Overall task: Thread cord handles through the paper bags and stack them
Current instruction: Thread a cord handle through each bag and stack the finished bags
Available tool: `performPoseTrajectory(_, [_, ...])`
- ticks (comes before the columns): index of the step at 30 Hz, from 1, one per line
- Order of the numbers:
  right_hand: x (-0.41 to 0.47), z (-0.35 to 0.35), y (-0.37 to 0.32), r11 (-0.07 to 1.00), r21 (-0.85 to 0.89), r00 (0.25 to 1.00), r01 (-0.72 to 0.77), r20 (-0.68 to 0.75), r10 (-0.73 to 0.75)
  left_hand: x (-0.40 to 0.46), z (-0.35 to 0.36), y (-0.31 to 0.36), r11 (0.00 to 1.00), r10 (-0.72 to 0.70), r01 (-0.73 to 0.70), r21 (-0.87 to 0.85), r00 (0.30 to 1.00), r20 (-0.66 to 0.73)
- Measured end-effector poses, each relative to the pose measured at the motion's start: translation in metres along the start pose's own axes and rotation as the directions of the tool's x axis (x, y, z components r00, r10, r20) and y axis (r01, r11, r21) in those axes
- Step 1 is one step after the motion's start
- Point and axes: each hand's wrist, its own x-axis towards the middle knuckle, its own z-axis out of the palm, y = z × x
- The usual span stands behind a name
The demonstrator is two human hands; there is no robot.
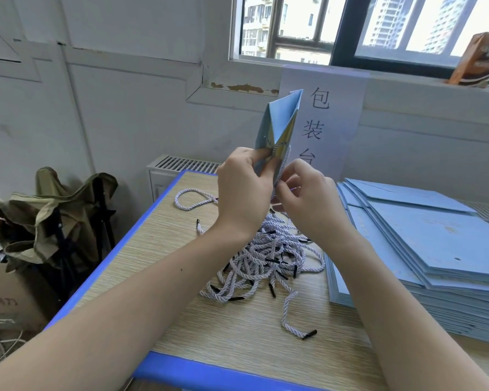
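I hold a light blue paper bag (278,122) upright above the table, seen edge-on with its folded side facing me. My left hand (242,187) grips the bag's lower end between thumb and fingers. My right hand (305,193) pinches a white twisted cord (284,162) that runs along the bag's lower right edge. A loose heap of white cords with black tips (266,261) lies on the table below my hands. A tall stack of flat blue bags (424,249) sits at the right.
The wooden table (237,328) has a blue rim. One cord loop (192,198) lies apart at the far left. A paper sign (328,114) hangs on the wall behind. Folding stools (54,218) and a cardboard box (9,300) stand on the floor to the left.
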Motion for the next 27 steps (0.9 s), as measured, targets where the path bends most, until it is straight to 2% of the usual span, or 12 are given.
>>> performPoseTrajectory(5, [0.0004,0.002,-0.0004,1.0,-0.004,1.0,-0.006,0.007,0.006,0.0031,0.0005,0.0,0.997,-0.022,0.021,0.071,1.0,0.011])
performPoseTrajectory(11, [-0.0004,0.0026,-0.0015,1.0,0.005,1.0,-0.01,0.007,0.01,0.001,0.0043,0.001,0.997,-0.057,0.058,0.048,0.998,-0.024])
performPoseTrajectory(16, [-0.001,0.0017,-0.0018,1.0,0.001,1.0,-0.01,0.005,0.01,0.0019,0.0024,-0.0024,0.997,-0.033,0.034,0.066,0.999,-0.014])
performPoseTrajectory(27, [-0.0028,0.0022,-0.0064,0.996,-0.085,0.999,0.018,0.033,-0.016,0.0033,0.0069,0.0052,0.995,-0.093,0.088,-0.054,0.992,-0.091])
